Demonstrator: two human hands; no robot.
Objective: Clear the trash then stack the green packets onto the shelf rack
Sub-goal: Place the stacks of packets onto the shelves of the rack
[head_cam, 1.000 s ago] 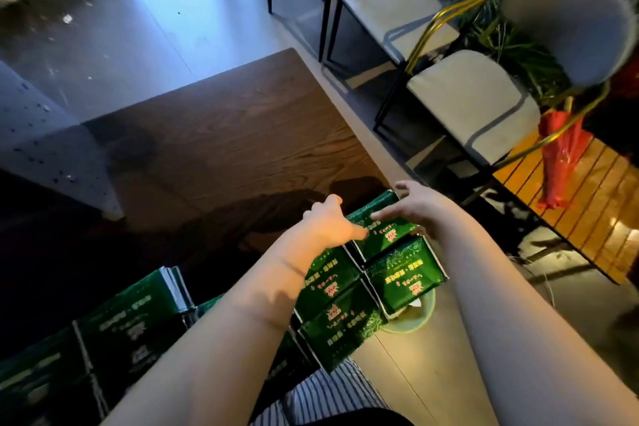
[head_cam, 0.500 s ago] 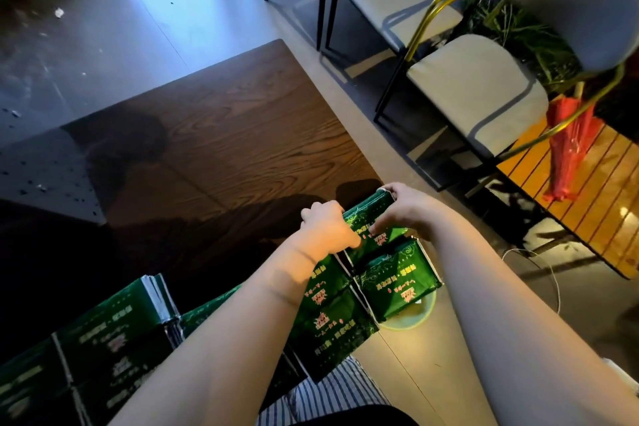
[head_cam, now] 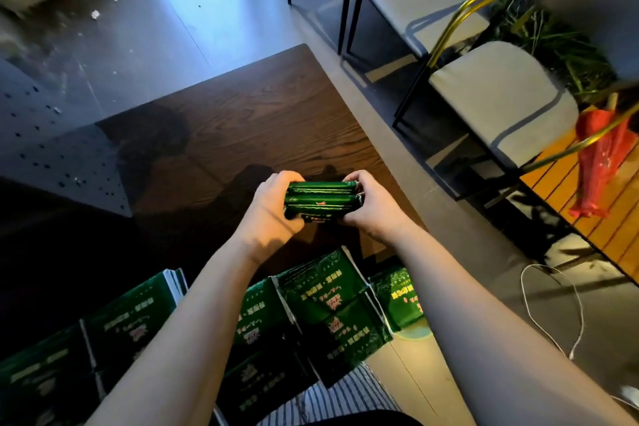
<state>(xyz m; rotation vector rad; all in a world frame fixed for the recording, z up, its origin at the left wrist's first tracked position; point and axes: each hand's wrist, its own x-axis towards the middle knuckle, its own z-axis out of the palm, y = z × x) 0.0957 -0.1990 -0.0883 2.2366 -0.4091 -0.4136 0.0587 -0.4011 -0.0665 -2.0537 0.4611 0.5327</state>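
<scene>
Clamping the green packets point(head_cam: 322, 201) endwise between left hand point(head_cam: 273, 214) and right hand point(head_cam: 371, 206), we hold their long axis crosswise over the table's point(head_cam: 242, 121) near-right corner, equidistant from both.

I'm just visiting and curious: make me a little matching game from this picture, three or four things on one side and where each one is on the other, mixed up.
Things:
1. bundle of green packets
2. red umbrella
3. white cable
4. loose green packets

Places:
A. lying on the floor at the right
B. spread at the near edge of the dark wooden table
C. hanging beside the nearest grey chair
D. squeezed between the left hand and the right hand

Pairs: 1-D, 2-C, 3-A, 4-B
</scene>
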